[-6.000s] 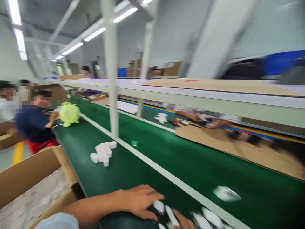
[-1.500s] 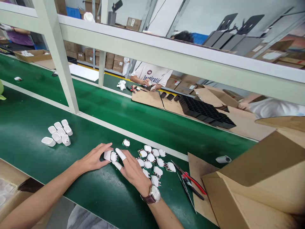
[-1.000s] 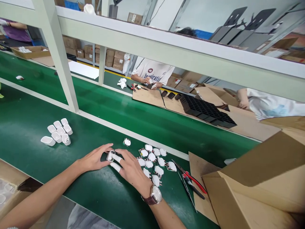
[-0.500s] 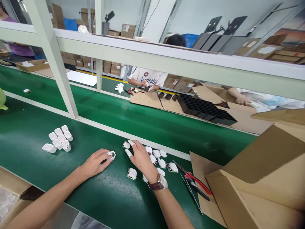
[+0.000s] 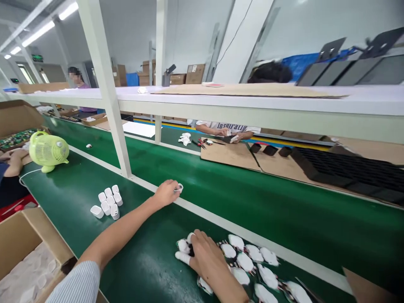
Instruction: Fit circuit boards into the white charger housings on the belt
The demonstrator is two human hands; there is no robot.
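My left hand (image 5: 166,192) is stretched far forward to the white dividing strip of the green conveyor belt (image 5: 240,198), its fingers closed on a small white charger shell (image 5: 179,187). Near the bottom edge my right hand (image 5: 205,257) rests on the belt, white finger cots on its fingertips, fingers curled over a white plug part (image 5: 183,246) at the left end of a row of several white plug parts (image 5: 249,263). To the left a cluster of several empty white shells (image 5: 107,203) stands on the belt.
A green desk fan (image 5: 48,150) sits at far left. An open cardboard box (image 5: 27,252) lies at lower left. A white post (image 5: 109,97) and overhead shelf (image 5: 252,107) cross the view. Across the belt a person's hands work by cardboard sheets (image 5: 230,155) and black trays (image 5: 344,170).
My left hand has carried the white shell forward to the belt's dividing strip. My right hand drew back to the left end of the plug parts. The view has tilted upward.
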